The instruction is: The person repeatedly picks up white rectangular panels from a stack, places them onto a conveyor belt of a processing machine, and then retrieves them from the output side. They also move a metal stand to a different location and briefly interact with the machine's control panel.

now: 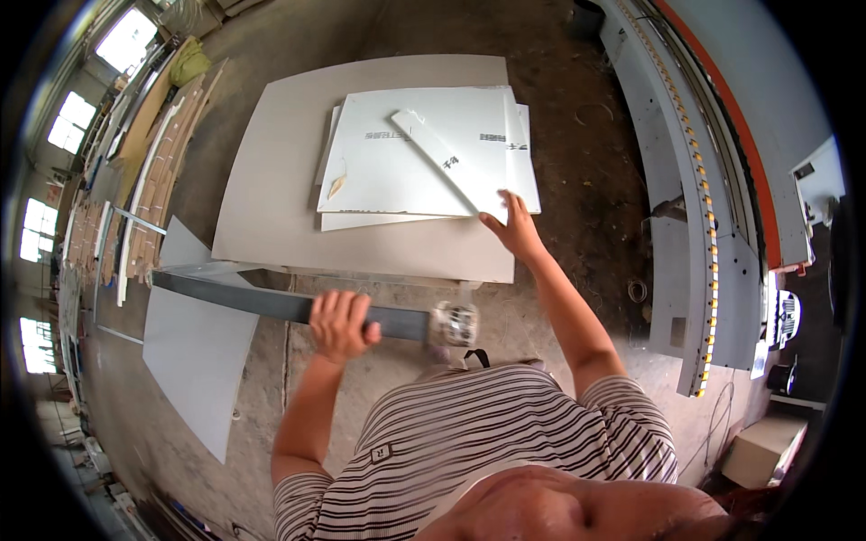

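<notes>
My left hand (339,325) is wrapped round a long dark grey strip (401,323), held level in front of my body and reaching far to the left. At its right end is a blurred, whitish, clear-looking lump (456,325); I cannot make out what it is. My right hand (517,230) reaches forward with fingers apart, by the near end of a narrow white board (442,167). That board lies slantwise on a stack of white panels (370,171). Whether the fingertips touch the board is not clear. The stack sits on a large beige sheet (271,198).
A pale sheet (194,352) leans low at the left, beside a metal frame (135,221). Farther left are stacked long boards (162,162). A long grey machine (677,180) with a row of yellow pieces runs along the right. A cardboard box (763,451) stands at the lower right.
</notes>
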The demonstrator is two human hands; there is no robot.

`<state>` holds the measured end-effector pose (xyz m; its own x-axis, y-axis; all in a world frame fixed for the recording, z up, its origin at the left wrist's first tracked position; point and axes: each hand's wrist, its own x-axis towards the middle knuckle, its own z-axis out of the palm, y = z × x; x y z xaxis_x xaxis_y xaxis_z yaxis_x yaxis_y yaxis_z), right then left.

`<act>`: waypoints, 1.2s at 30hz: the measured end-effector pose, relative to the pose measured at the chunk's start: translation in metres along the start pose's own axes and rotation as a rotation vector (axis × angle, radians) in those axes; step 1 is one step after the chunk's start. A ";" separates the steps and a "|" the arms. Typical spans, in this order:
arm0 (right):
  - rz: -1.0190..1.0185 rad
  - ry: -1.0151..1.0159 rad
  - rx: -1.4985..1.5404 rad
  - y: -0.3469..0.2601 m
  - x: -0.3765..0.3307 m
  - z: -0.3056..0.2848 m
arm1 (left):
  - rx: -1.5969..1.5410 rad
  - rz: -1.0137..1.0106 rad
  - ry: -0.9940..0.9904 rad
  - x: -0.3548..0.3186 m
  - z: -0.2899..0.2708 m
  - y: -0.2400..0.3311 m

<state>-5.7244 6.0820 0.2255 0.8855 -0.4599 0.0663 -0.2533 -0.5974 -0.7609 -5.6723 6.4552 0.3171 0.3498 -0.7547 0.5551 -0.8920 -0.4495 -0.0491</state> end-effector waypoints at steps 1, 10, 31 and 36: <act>-0.013 -0.160 0.229 -0.048 -0.011 -0.011 | -0.020 -0.026 -0.030 -0.003 0.007 0.000; -0.312 -0.478 -0.372 -0.188 -0.045 -0.009 | -0.116 0.031 -0.059 0.061 0.026 -0.028; -0.446 0.004 -0.540 -0.104 0.320 -0.078 | -0.246 -0.018 0.023 0.308 0.194 -0.240; -0.429 -0.003 -0.555 -0.074 0.433 -0.097 | 0.048 -0.246 0.207 0.302 0.226 -0.453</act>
<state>-5.3597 5.8632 0.3736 0.9525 -0.1070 0.2850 -0.0418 -0.9733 -0.2258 -5.0983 6.3227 0.3193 0.4830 -0.5101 0.7117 -0.7717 -0.6321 0.0706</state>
